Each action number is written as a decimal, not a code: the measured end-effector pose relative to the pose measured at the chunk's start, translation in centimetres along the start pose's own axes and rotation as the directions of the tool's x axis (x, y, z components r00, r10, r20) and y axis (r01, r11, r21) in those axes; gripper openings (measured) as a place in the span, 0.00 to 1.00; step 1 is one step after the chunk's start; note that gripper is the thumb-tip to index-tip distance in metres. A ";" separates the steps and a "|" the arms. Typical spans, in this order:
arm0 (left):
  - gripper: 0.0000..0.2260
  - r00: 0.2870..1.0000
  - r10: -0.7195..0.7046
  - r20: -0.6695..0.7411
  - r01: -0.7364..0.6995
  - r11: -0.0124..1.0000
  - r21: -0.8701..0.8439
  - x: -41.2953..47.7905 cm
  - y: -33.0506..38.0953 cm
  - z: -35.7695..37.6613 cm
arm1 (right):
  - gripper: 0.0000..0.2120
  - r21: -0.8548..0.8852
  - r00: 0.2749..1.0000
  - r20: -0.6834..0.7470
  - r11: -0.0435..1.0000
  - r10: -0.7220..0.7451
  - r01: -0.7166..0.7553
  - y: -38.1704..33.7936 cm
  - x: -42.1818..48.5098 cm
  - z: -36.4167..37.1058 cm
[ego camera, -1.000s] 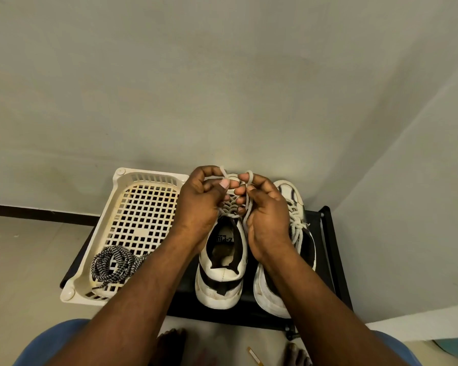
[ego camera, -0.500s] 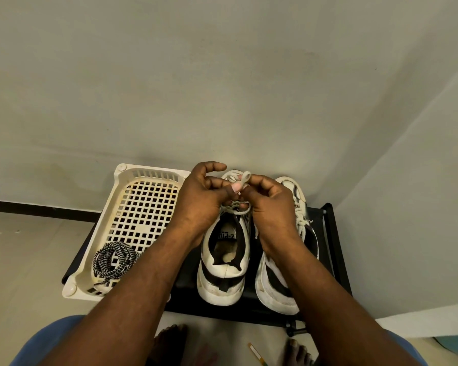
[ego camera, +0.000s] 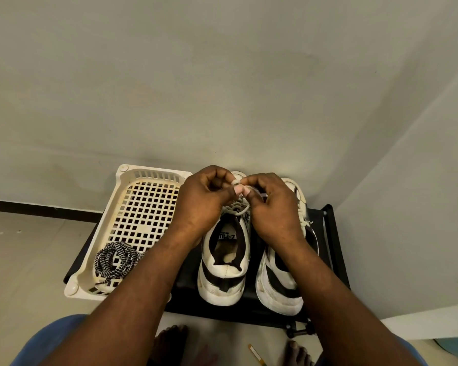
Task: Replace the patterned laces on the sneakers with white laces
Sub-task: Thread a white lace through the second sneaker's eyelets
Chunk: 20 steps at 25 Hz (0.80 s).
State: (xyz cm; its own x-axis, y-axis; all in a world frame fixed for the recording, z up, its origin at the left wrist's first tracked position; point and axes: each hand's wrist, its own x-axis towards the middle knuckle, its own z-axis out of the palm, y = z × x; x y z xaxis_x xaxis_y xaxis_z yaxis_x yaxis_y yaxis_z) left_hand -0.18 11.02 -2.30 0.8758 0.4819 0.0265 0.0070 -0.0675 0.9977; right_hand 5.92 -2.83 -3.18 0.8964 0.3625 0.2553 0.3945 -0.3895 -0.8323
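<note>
Two white-and-black sneakers stand side by side on a low black rack (ego camera: 331, 233), toes toward the wall. Over the tongue of the left sneaker (ego camera: 224, 262), my left hand (ego camera: 204, 204) and my right hand (ego camera: 274, 210) meet, each pinching part of the white lace (ego camera: 236, 208) between thumb and fingertips. The lace ends are hidden among my fingers. My right forearm partly covers the right sneaker (ego camera: 283, 283), which carries a white lace along its upper. The patterned black-and-white laces (ego camera: 115, 258) lie bundled in the near corner of a cream basket.
The cream perforated basket (ego camera: 143, 207) sits on the rack's left half, overhanging its edge. A wall stands close behind and another on the right. My bare feet and blue-clad knees are below the rack, with a small stick-like object (ego camera: 257, 355) on the floor.
Both hands have closed together over the left sneaker's tongue, drawing the lace loops in tighter; the raised loops seen earlier are now tucked between my fingertips.
</note>
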 end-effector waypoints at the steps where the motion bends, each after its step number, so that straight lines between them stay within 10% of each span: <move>1: 0.06 1.000 0.029 -0.010 -0.028 0.998 0.061 0.1 -0.1 0.0 | 0.05 0.012 1.000 0.019 1.000 0.014 -0.015 0.0 0.0 0.0; 6: 0.04 0.995 0.045 -0.093 -0.034 0.992 0.122 -0.1 -0.1 0.5 | 0.10 0.146 0.995 0.055 0.985 0.085 -0.093 -0.4 0.0 -0.4; 12: 0.07 0.954 -0.295 0.055 0.288 0.851 -0.440 -0.1 1.4 0.1 | 0.11 0.304 0.988 0.151 0.952 -0.011 -0.036 -0.9 -0.6 -0.5; 20: 0.06 0.913 -0.406 -0.039 0.364 0.855 -0.369 0.4 0.7 0.1 | 0.07 0.580 0.993 0.037 0.807 0.108 -0.109 -1.3 -0.5 0.5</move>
State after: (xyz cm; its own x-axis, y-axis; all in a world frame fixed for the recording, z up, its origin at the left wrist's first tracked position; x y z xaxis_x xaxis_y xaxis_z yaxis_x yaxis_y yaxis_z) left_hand 0.22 11.03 -1.60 0.7778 0.5018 -0.3785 0.1473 0.4400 0.8859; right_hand 4.87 -2.05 -2.51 0.9257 0.3490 0.1458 0.1034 0.1373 -0.9851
